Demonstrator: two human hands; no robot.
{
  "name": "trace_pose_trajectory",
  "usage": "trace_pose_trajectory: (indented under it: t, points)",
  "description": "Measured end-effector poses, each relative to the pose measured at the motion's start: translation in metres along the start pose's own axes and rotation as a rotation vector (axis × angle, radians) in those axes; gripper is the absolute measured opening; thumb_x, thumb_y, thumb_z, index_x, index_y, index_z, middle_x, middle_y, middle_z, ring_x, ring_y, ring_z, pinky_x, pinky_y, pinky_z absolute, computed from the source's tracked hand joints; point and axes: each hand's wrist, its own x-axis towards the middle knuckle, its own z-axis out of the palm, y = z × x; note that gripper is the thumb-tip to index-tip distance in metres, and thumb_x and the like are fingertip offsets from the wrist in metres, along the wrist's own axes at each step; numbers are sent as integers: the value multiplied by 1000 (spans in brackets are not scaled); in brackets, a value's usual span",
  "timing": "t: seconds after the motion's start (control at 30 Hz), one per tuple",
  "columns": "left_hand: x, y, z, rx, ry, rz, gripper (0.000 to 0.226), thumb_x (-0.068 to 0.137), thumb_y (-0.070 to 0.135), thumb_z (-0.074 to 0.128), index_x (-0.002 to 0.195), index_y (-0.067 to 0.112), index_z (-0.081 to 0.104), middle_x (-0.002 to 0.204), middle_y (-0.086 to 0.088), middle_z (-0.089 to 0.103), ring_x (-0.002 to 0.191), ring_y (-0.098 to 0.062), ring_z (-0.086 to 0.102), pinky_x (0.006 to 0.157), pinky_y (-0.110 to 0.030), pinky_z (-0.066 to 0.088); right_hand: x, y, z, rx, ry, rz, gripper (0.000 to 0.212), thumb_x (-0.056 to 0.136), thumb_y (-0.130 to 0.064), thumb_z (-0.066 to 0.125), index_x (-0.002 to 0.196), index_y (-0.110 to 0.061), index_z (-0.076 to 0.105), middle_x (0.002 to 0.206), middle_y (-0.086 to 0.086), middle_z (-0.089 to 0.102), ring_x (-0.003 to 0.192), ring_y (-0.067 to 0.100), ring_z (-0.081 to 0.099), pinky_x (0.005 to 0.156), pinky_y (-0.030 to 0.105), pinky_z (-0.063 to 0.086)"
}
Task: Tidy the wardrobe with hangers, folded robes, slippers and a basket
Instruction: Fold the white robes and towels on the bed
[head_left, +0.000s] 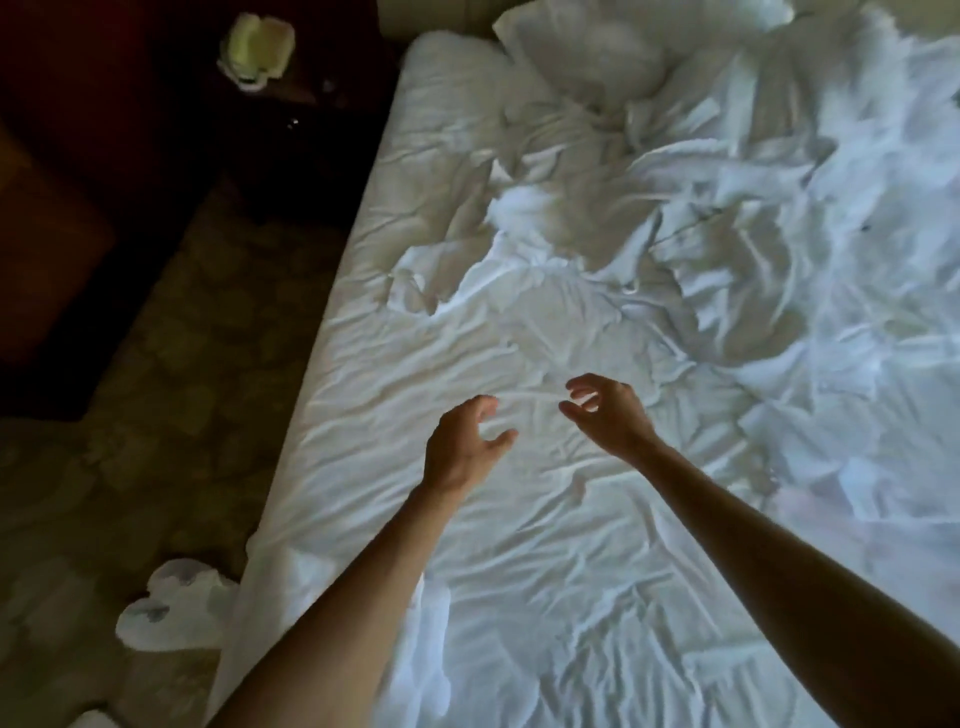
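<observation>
A: Your left hand (464, 441) and right hand (608, 413) both hover over the bed (332, 395), fingers (584, 384) loosely curled, holding nothing. Prob. going for the white cloth (524, 291) bunched just ahead.

B: Is that a robe?

A: Can't tell, it's white on white w/ the sheet. That's the risk, imo: you pinch sheet along w/ it and drag the whole heap (779, 234).

B: Slippers?

A: White bundle (171, 608) on the floor by the bed edge could be them, too blurry. No wardrobe, hangers or basket in view. Room's dim, left side nearly black; the pale thing (257, 44) top left is unreadable.
</observation>
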Motion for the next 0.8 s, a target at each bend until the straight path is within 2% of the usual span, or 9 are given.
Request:
trace_pose_trajectory:
  t: [0.1, 0.2, 0.43, 0.53, 0.63, 0.73, 0.8]
  points:
    - [59, 30, 36, 125, -88, 2, 39, 84, 32, 74, 121, 22, 64, 113, 8, 69, 104, -12, 65, 86, -28, 52, 36, 48, -26, -100, 80, 96, 25, 87, -30, 70, 110, -21, 71, 102, -4, 73, 92, 18, 69, 81, 30, 53]
    - [126, 48, 67, 244, -97, -21, 37, 84, 29, 71, 119, 19, 64, 117, 5, 69, 109, -18, 64, 89, -30, 51, 80, 88, -45, -141, 154, 148, 23, 87, -34, 69, 107, -23, 70, 100, -4, 72, 92, 19, 69, 79, 32, 54]
    - [278, 87, 132, 543, -80, 103, 46, 90, 29, 66, 132, 17, 54, 131, -3, 57, 124, -25, 52, 93, -39, 47, 198, 149, -85, -258, 347, 179, 34, 90, -44, 63, 114, -21, 67, 115, 1, 69, 99, 25, 67, 78, 33, 49]
    - [334, 100, 163, 682, 13, 204, 52, 88, 25, 69, 135, 16, 49, 136, -6, 48, 127, -27, 45, 93, -40, 46, 245, 174, -93, -315, 420, 202, 40, 89, -46, 63, 119, -19, 63, 121, 2, 65, 107, 28, 63, 84, 37, 49]
    - [394, 96, 170, 842, 182, 290, 65, 81, 13, 71, 140, 19, 44, 145, -7, 40, 131, -29, 41, 102, -41, 41, 281, 202, -94, -358, 480, 186, 45, 88, -44, 64, 122, -15, 58, 123, 6, 56, 113, 29, 54, 85, 39, 46]
    - [447, 79, 151, 968, 274, 327, 67, 88, 7, 63, 148, 21, 37, 158, -10, 30, 142, -36, 30, 116, -52, 26, 305, 228, -93, -410, 526, 221, 50, 86, -45, 65, 125, -16, 55, 123, 9, 50, 111, 30, 50, 88, 43, 46]
    - [471, 61, 136, 1033, 301, 251, 69, 92, 4, 59, 153, 20, 32, 162, -15, 22, 146, -41, 23, 116, -63, 15, 312, 245, -93, -416, 552, 257, 42, 86, -39, 63, 122, -19, 58, 120, 9, 52, 109, 31, 51, 88, 43, 44]
